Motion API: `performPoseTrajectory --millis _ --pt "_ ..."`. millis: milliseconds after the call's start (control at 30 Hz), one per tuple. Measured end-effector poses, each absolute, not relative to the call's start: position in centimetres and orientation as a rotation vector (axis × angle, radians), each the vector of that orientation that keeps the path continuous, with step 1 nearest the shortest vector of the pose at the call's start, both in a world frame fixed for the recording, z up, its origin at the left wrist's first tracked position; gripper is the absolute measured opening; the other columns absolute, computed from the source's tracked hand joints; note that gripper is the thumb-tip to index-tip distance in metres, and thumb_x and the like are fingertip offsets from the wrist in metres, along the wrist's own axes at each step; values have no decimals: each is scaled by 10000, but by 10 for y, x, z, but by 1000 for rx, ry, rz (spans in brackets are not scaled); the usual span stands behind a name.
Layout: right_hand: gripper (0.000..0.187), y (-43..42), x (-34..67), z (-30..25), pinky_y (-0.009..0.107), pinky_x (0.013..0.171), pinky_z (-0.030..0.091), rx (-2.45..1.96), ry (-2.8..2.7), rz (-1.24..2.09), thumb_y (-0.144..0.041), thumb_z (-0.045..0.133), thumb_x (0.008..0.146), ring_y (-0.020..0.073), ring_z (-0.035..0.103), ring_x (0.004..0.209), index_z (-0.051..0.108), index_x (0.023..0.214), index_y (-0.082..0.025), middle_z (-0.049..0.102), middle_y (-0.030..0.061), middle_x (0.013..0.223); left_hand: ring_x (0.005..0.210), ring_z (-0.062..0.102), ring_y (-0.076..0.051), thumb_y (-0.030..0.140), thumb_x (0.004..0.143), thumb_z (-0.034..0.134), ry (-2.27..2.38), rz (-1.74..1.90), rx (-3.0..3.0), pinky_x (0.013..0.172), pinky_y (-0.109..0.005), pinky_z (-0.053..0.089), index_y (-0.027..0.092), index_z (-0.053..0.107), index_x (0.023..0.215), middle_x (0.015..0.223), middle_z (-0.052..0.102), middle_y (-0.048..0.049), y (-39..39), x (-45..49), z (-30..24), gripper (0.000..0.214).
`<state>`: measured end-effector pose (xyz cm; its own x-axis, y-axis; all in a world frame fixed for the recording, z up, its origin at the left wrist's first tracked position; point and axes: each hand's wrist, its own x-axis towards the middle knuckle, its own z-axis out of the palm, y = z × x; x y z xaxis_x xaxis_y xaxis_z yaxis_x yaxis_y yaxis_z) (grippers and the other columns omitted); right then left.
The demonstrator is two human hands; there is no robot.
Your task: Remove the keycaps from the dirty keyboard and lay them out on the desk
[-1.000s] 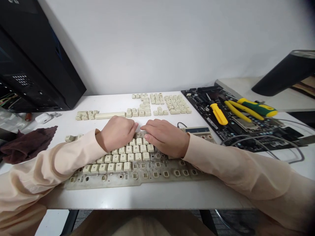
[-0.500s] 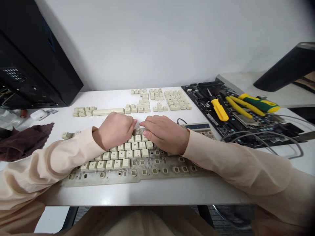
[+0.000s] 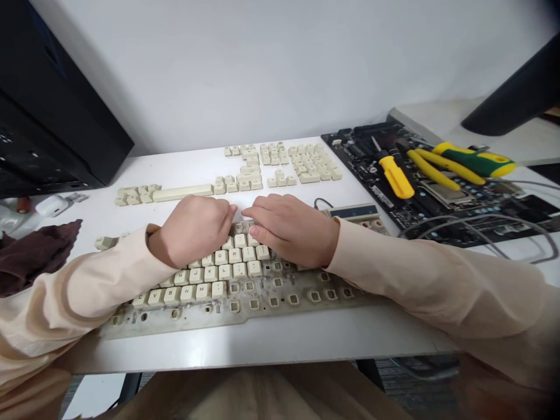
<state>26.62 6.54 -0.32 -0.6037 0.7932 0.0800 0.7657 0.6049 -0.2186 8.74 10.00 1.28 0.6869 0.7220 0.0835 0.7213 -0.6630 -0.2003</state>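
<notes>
Fingers (image 3: pixel 262 213) of both hands lie close together on the worn cream keyboard (image 3: pixel 262 297), but I cannot tell if they grip a key. Left hand (image 3: pixel 190 230) and right hand (image 3: pixel 289 230) stay at its upper middle, as a moment before. Loose keycaps (image 3: pixel 306 166) lie in rows on the white tabletop (image 3: pixel 271 344), beside a motherboard (image 3: pixel 516 216).

The view has rolled, so the keyboard (image 3: pixel 245 309) now slopes up rightward.

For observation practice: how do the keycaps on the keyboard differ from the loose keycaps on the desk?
The keycaps on the keyboard sit in rows on a grimy plate under the left hand and right hand; the loose keycaps lie clustered on the desk. Both are cream.
</notes>
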Motion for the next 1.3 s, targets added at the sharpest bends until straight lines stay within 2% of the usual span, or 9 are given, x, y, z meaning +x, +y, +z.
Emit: performPoseTrajectory --millis 933,1300 --pt "342 66 266 -3 334 742 313 -1298 -2663 239 -331 309 953 223 483 857 556 1056 -118 552 88 930 454 439 -164 287 898 223 -1174 1 -2673 509 -302 266 170 508 553 478 476 -34 99 88 15 462" --pt "298 66 266 -3 316 736 322 -1291 -2635 226 -303 322 946 203 465 815 556 944 -118 545 92 926 483 433 -118 352 864 389 -1168 -203 -2982 508 -255 291 174 497 541 502 506 7 108 83 18 385"
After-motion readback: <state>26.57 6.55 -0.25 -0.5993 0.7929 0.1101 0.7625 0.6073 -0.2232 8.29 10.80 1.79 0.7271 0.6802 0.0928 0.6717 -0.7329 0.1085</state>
